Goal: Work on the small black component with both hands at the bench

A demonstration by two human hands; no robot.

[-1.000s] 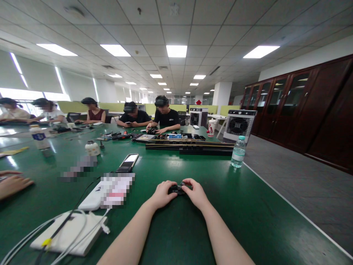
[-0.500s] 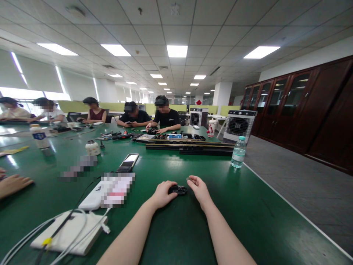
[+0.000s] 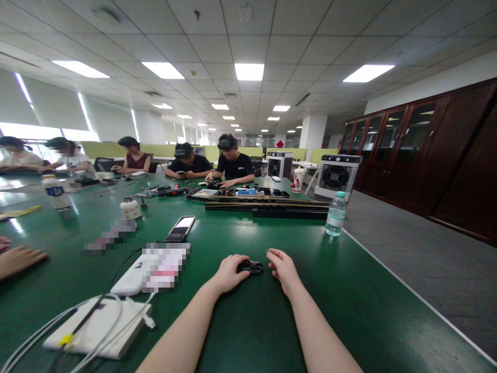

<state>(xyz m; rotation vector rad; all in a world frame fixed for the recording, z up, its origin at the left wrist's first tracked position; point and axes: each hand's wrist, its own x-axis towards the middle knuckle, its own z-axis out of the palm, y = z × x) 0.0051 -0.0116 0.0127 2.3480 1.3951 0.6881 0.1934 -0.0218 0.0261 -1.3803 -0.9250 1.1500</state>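
On the green table [image 3: 256,321] lies a small black object [image 3: 253,267] with an uneven, part-like top; I cannot make out its kind. My left hand [image 3: 230,273] grips its left end, thumb in front and fingers behind. To the right, a short gap away, is my right hand [image 3: 284,270], its thumb and fingertips pinched together. A tiny greyish thing seems to show at those fingertips, too small to name. Most of the black object's left side is hidden by my left hand.
At left are white power banks [image 3: 97,326] with cables, a phone [image 3: 180,228] and another person's hand [image 3: 23,259]. A water bottle [image 3: 336,215] stands near the right edge. Long black rails [image 3: 289,211] and tools lie farther back; several people sit beyond.
My right hand has shifted slightly right, away from the black object, and its fingers have turned a little. My left hand and the black object stay put.
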